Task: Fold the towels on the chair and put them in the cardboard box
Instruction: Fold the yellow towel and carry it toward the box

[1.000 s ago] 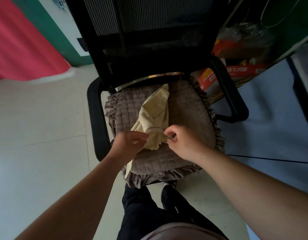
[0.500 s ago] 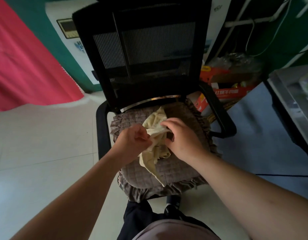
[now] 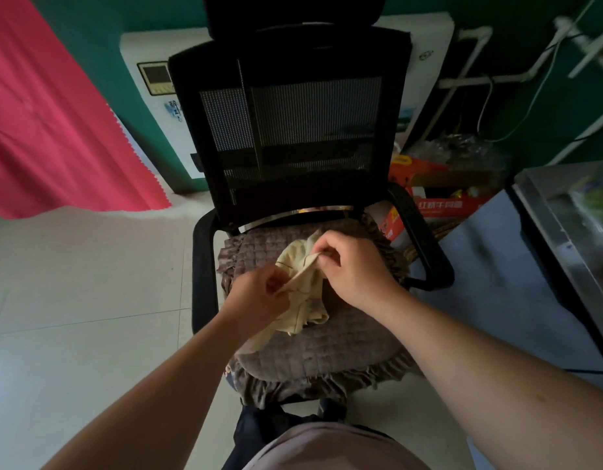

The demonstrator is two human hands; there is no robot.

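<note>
A pale yellow towel (image 3: 305,300) with thin dark lines lies bunched on the brown quilted cushion (image 3: 327,351) of a black mesh office chair (image 3: 293,130). My left hand (image 3: 259,296) pinches one edge of the towel at its lower left. My right hand (image 3: 350,266) pinches the same edge further up and to the right, so a strip of cloth stretches between the two hands just above the seat. The rest of the towel hangs crumpled below them. An orange cardboard box (image 3: 428,184) stands behind the chair's right armrest.
A red cloth (image 3: 56,130) hangs at the left and a white appliance (image 3: 151,106) stands behind the chair. A metal table (image 3: 571,225) edges in from the right. Pale floor tiles (image 3: 73,300) lie to the left. My dark trousers (image 3: 276,432) are below the seat.
The view has tilted up, showing the whole chair back. Both hands have lifted the towel's edge and drawn it taut between them; the towel is more bunched than a second ago.
</note>
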